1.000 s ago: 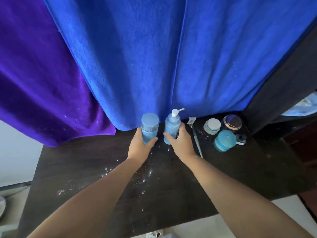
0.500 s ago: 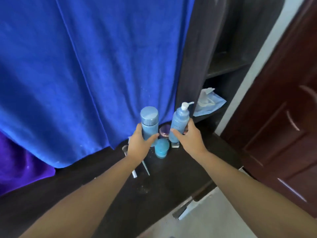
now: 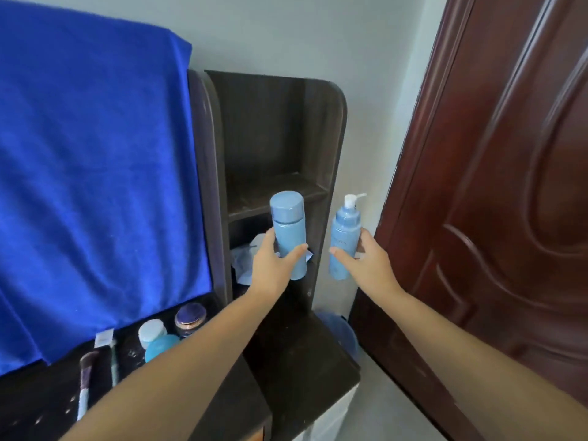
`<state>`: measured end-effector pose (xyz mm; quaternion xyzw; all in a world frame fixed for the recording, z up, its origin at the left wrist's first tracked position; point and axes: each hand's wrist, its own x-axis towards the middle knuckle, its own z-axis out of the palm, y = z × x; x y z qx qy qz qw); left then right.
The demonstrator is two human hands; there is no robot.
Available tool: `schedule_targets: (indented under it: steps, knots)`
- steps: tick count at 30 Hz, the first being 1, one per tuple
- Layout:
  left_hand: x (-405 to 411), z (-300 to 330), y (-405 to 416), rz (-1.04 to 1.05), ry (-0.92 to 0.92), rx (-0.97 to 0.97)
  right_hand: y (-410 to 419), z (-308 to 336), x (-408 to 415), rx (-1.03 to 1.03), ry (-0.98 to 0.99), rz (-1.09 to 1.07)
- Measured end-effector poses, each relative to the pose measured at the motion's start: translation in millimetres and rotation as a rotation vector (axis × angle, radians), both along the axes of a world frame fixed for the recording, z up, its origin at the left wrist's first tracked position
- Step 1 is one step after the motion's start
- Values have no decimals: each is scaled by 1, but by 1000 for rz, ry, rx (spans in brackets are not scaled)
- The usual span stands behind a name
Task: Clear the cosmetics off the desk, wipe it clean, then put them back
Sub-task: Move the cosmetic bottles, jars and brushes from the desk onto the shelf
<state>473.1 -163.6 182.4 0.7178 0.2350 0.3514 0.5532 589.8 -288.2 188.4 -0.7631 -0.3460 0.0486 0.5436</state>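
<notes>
Bottles (image 3: 289, 232) gripped, fingers (image 3: 298, 251) wrapped round one each; I reckon the pump bottle (image 3: 344, 237) could clip the shelf (image 3: 276, 192) edge going in.

I have only one view, from the camera on the person's head. It looks forward and a little down, along both forearms, toward the dark shelf unit (image 3: 280, 148) and the brown door (image 3: 509, 186). The worktop (image 3: 302, 361) lies close below, at the lower left.
</notes>
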Motion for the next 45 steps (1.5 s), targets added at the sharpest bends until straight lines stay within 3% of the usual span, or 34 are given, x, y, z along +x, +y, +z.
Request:
schedule_targets:
  steps: [11,24,28,33,45]
  knots:
    - [74,79,83,205,-125,175,106,82,75,167,-98,112]
    - [117,72,145,262,3,186,185,69,119,74,-130,103]
    - [109,51,149,289,133,303,182,46,126,9,-205,142]
    - [127,57,160,337,233,265,195,47,139,-46,-201,94]
    - [168,60,159,429,223,204,223,47,146,-37,-182,-6]
